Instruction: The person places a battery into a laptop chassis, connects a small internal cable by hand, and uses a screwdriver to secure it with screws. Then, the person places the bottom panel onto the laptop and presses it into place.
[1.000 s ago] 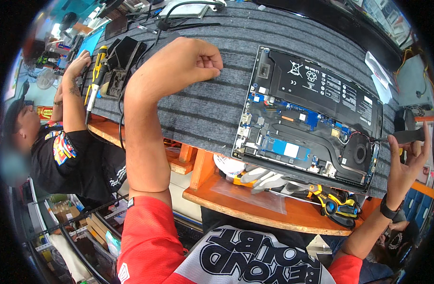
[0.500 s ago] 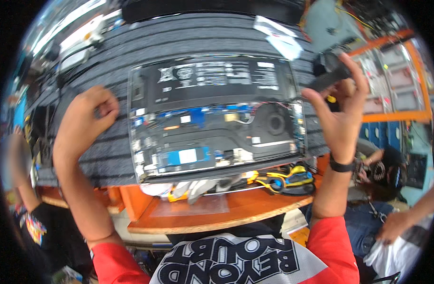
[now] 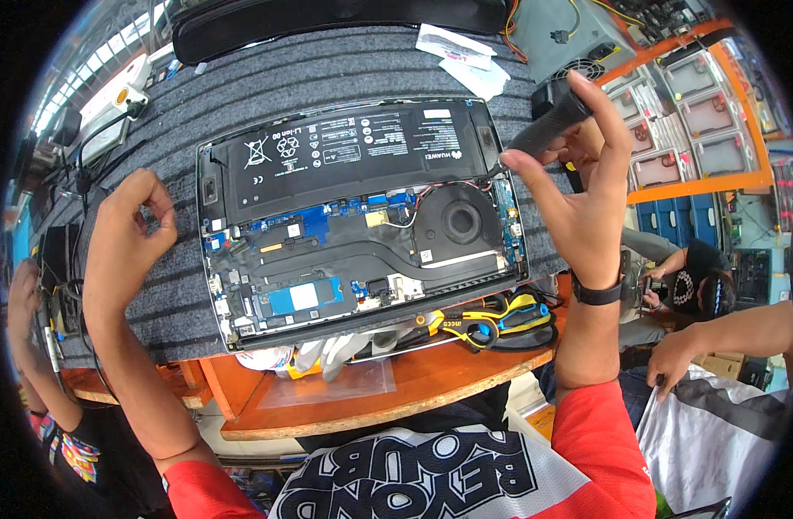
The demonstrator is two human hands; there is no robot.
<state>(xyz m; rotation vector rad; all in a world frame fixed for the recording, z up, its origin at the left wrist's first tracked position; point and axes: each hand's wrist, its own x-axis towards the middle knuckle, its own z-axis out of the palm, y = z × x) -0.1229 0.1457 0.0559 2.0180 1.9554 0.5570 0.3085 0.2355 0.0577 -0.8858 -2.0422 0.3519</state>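
Roughly midway between the hands: black rectangular laptop (image 3: 353,246), internals exposed, on a grey ribbed-cloth worktop (image 3: 344,73). Hands well apart. Left hand (image 3: 124,233) outside the laptop's left edge, a strip of ribbed cloth between; fingers curled in a loose ring, cannot tell whether the tips meet. Right hand (image 3: 587,199) just beyond the right edge, thumb and fingers clamped on a black cylindrical tool handle (image 3: 548,125), its thin end at the laptop's rim; contact cannot be told. More cloth shows ahead of both hands, up to a long black bar-shaped object (image 3: 327,30). Laptop's near edge lies along the worktop's front, above an orange wooden shelf (image 3: 327,394). Writing: flat black battery (image 3: 353,151), between the hands, carries white print, a crossed-out-bin symbol, maker's mark.
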